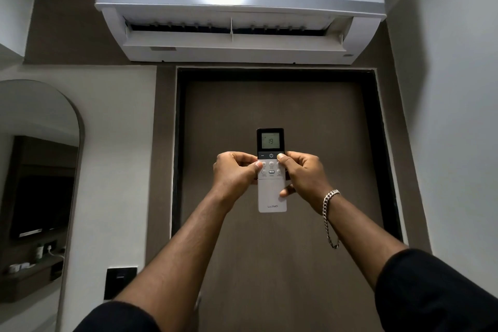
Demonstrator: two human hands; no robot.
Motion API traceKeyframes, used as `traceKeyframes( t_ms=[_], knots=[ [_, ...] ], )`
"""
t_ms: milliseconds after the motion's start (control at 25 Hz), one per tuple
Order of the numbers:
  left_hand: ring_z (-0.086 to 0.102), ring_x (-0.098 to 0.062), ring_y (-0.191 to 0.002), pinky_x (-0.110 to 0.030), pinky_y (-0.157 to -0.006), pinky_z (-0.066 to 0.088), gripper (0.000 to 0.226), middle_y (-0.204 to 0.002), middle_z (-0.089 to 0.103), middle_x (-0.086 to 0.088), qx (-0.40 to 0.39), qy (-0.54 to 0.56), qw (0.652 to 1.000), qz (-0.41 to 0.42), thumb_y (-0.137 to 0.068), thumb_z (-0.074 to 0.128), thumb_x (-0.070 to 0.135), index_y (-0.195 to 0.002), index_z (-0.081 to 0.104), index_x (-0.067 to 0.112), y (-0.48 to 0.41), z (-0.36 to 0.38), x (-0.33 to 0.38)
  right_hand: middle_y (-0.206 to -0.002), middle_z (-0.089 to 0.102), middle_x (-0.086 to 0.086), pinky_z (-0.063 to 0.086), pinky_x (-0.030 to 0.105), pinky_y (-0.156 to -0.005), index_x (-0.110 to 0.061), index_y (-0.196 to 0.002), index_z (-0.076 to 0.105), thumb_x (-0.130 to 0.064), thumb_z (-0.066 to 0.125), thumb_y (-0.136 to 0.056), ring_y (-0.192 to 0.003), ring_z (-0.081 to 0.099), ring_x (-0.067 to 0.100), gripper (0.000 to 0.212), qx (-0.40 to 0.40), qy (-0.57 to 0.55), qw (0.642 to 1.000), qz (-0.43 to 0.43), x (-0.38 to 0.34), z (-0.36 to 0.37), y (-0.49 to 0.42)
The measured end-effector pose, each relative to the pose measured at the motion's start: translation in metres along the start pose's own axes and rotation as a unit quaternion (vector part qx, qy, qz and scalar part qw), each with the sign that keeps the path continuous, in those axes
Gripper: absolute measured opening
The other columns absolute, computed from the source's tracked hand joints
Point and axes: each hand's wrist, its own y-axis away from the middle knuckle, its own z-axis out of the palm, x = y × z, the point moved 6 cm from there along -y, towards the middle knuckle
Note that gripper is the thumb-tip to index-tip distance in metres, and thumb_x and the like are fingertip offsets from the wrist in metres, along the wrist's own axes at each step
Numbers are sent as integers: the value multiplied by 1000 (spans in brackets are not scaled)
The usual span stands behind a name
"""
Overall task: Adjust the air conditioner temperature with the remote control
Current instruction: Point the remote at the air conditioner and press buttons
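A white remote control [271,194] with a dark top is held upright in front of me, its screen reading 19. My left hand [235,172] grips its left side, thumb resting on the buttons. My right hand [301,174] grips its right side, thumb on the dark strip's right-hand button beside the power symbol. High on the wall hangs the white air conditioner [239,8], its flap open and its front display showing 19.
A brown door [283,116] in a dark frame stands straight ahead under the unit. An arched mirror [37,170] is on the left wall, a black switch plate [120,281] beside the door. A white wall closes in on the right.
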Motion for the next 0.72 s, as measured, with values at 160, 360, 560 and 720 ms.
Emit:
traceKeyframes(
  t_ms=[160,360,560,720],
  knots=[
    [73,-18,-75,-16,-53,57,9,-88,73,-14,-5,-8,1000,1,-81,73,12,-86,67,8,2,3,1,-89,71,16,52,26,-36,-6,-85,68,-24,58,-92,-67,71,23,22,17,4,1000,5,-1,-4,3],
    [74,-23,-79,-22,-57,60,9,-90,74,-17,-4,4,1000,-2,-81,73,11,-86,68,5,3,6,2,-93,72,19,52,25,-37,-2,-88,68,-24,57,-92,-69,72,23,25,24,26,999,-1,-5,-7,5],
    [75,-25,-80,-26,-60,61,15,-92,74,-19,0,12,1000,-7,-80,74,11,-91,69,2,2,6,3,-98,72,24,52,25,-37,-9,-82,68,-24,58,-92,-83,74,38,21,23,30,999,-2,-12,-7,9],
    [75,-24,-81,-27,-61,62,11,-92,74,-18,-3,9,1000,-5,-81,74,12,-88,69,5,3,5,4,-99,72,23,53,26,-37,-14,-80,66,-25,58,-92,-82,73,35,18,20,18,1000,6,-14,-7,11]
  ],
)
